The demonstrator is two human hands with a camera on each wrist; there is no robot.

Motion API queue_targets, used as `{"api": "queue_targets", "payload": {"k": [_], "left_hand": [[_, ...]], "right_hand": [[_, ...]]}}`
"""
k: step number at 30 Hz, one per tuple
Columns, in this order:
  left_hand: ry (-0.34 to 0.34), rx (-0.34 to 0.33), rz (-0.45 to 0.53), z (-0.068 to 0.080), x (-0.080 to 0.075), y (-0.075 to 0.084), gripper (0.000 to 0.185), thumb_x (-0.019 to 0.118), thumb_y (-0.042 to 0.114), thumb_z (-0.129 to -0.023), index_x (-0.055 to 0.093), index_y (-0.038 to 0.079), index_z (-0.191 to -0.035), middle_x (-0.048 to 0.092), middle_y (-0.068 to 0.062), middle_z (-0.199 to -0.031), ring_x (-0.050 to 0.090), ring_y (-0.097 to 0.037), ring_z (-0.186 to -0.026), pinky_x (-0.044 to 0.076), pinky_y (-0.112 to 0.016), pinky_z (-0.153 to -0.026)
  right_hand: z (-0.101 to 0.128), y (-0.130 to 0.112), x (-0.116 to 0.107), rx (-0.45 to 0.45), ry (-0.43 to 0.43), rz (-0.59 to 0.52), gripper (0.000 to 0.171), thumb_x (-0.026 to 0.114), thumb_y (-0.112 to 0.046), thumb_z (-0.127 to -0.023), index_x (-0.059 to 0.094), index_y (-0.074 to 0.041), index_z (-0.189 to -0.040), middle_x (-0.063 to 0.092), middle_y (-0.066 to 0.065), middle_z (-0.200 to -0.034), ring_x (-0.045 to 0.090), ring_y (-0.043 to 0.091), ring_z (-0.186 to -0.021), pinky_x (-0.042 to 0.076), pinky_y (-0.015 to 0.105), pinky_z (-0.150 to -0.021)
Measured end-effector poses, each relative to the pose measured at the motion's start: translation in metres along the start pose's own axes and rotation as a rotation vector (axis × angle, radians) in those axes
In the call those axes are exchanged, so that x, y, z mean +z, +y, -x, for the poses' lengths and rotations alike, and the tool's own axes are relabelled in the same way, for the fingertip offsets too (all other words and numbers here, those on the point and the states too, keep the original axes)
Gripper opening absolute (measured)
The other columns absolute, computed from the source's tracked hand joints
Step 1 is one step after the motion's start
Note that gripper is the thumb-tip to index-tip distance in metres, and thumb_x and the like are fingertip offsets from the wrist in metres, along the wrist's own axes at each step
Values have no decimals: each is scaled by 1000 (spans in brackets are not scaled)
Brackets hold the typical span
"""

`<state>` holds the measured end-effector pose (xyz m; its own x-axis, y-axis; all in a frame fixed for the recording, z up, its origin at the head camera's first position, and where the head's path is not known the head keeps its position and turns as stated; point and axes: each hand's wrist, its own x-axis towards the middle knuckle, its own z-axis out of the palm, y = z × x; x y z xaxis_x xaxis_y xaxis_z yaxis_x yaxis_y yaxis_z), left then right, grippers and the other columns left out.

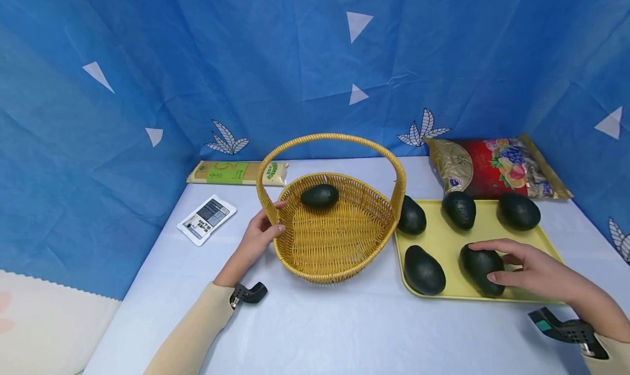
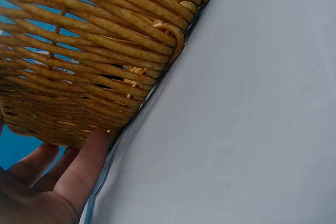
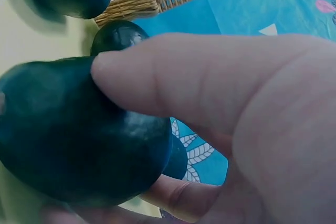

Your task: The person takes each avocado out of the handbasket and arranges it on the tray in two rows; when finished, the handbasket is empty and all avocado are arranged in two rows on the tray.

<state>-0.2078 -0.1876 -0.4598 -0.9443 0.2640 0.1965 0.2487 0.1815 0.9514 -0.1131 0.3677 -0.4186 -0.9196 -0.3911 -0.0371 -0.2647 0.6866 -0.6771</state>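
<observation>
An avocado [image 1: 481, 265] lies on the yellow tray [image 1: 492, 230], clasped by the right hand [image 1: 534, 268], fingers and thumb curled round it. Four more avocados sit beyond and beside that hand. The left hand [image 1: 258, 238] grips the basket [image 1: 334, 255] rim, one avocado [image 1: 320, 196] inside.

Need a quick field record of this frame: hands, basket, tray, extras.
left hand: steadies the basket rim
right hand: grips an avocado on the tray
basket contents: one avocado
tray contents: five avocados, counting the gripped one
extras: snack bag, noodle pack, card
</observation>
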Motion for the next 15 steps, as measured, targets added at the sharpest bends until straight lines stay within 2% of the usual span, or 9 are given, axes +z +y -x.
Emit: {"api": "queue_targets", "payload": {"k": [2,8,15], "left_hand": [[2,5,0,0,0,0,59,58,3,-93,45,5,-150,47,-25,-153,54,-31,-126,48,-17,-97],[-3,15,-1,0,0,0,59,58,2,-94,44,4,-151,45,-25,-154,52,-38,-131,48,-16,-98],[-7,16,6,1,0,0,60,58,3,-93,44,4,-151,44,-25,-155,50,-43,-133,47,-16,-99]], "right_hand": [[0,1,0,-2,8,14,50,76,-7,-87,62,-10,-136,41,-48,-127,38,-27,-111,51,18,-75],[2,3,-2,1,-7,0,49,76,-4,-86,63,-9,-133,44,-47,-125,39,-27,-110,50,18,-75],[3,3,-3,17,-34,33,50,76,-8,-87,62,-11,-135,41,-49,-126,38,-27,-110,50,18,-74]]}}
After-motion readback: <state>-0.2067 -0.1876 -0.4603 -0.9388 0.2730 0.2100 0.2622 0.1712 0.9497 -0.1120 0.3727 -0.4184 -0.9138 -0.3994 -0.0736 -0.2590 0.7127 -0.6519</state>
